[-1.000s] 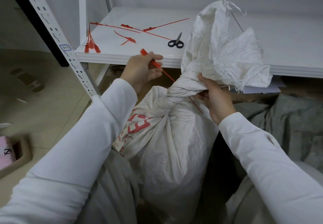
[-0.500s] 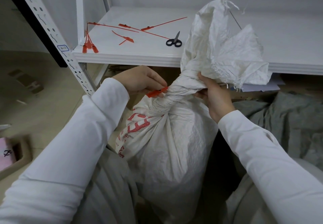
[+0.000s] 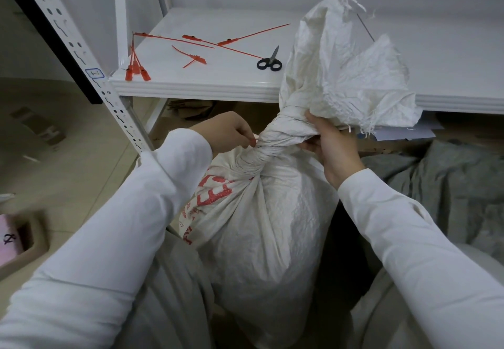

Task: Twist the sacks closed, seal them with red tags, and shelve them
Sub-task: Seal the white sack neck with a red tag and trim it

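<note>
A full white woven sack with red print stands between my knees, its twisted neck rising toward the shelf. My right hand grips the neck from the right, just under the loose flared top. Fingers curled, my left hand presses against the left side of the neck. It pinches a red tag, of which only a sliver shows at the fingertips. Several spare red tags lie on the white shelf.
Black-handled scissors lie on the shelf near the sack's top. A perforated shelf post slants down at the left. Grey cloth is heaped at the right, papers lie under the shelf, and a cardboard box sits on the floor at left.
My left hand brought the red tag down from in front of the shelf edge to the left side of the twisted neck, where it is now almost hidden. My right hand kept its grip.
</note>
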Available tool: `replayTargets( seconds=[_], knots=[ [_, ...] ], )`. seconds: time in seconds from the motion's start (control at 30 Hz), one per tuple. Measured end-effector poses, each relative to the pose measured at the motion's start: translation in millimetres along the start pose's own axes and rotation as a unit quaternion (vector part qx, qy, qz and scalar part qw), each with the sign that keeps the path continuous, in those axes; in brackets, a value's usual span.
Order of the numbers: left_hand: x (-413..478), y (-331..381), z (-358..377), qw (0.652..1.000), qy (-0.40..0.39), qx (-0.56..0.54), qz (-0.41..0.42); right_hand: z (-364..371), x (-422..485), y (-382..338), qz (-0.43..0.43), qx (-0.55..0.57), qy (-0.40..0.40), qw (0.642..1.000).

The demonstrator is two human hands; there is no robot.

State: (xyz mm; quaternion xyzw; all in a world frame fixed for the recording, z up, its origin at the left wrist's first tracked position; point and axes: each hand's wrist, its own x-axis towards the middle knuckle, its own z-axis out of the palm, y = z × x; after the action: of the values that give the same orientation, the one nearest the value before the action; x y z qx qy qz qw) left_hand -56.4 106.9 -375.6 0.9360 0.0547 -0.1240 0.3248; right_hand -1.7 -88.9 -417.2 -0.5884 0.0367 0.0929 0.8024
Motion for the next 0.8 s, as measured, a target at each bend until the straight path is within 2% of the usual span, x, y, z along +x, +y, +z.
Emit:
replayTargets(
  seconds=[0.13,0.2,0.3,0.37,0.5,0.63,0.73,0.8],
  knots=[
    [-2,4,6,0.997,-0.073,0.026,0.029,1,-4,-3,-0.002,-0.002,0.003,1.000],
    [-2,6,9,0.996,-0.083,0.028,0.037,2,-8,-6,-0.003,-0.004,0.006,1.000],
    [-2,8,16,0.997,-0.046,0.049,0.036,2,-10,-7,-0.016,-0.018,0.005,1.000],
    [-1,9,23,0.994,-0.002,0.100,0.038,2,-11,-8,-0.025,-0.019,0.000,0.999],
    [1,15,31,0.959,0.069,0.269,0.045,3,-13,-8,-0.041,-0.029,-0.008,0.999],
    [0,19,30,0.926,0.092,0.364,0.026,7,-14,-7,-0.075,-0.066,0.007,0.995],
    [0,19,30,0.917,0.097,0.388,0.010,7,-13,-6,-0.077,-0.136,0.008,0.988],
    [0,18,29,0.924,0.094,0.370,0.004,8,-14,-7,-0.029,-0.166,0.006,0.986]
  ],
)
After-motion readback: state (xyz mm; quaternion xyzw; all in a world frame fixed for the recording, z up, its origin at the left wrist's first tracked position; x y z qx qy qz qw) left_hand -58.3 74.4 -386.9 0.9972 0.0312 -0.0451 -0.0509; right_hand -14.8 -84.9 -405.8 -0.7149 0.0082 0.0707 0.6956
